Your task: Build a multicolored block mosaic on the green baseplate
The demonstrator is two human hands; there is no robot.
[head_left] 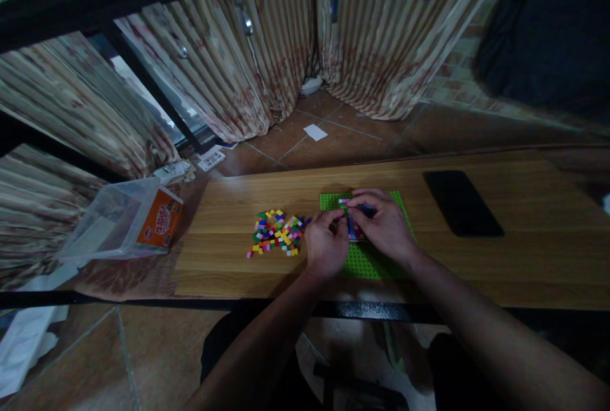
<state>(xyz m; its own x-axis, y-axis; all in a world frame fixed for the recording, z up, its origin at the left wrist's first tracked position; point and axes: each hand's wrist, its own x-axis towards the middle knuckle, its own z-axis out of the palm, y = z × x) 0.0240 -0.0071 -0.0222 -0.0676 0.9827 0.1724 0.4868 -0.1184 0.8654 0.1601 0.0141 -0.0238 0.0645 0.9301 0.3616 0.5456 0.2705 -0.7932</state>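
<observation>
A green studded baseplate (369, 266) lies on the wooden table under both hands. On it sits a low build of small coloured bricks (353, 230), partly covered by my fingers. My left hand (328, 242) is at the build's left side, thumb and forefinger pinched together at its edge. From the right, my right hand (384, 223) reaches over the build with its thumb and fingertips closed on its upper part. Whatever lies between the fingertips is too small and hidden to make out. A loose pile of small bricks (279, 232) in many colours spreads left of my left hand.
A dark flat tablet-like slab (462, 202) lies on the table (538, 258) to the right. Off the table's left end stands a clear plastic bin (119, 214) with an orange label. Patterned curtains (276, 49) hang beyond; white paper (315, 132) lies on the tiled floor.
</observation>
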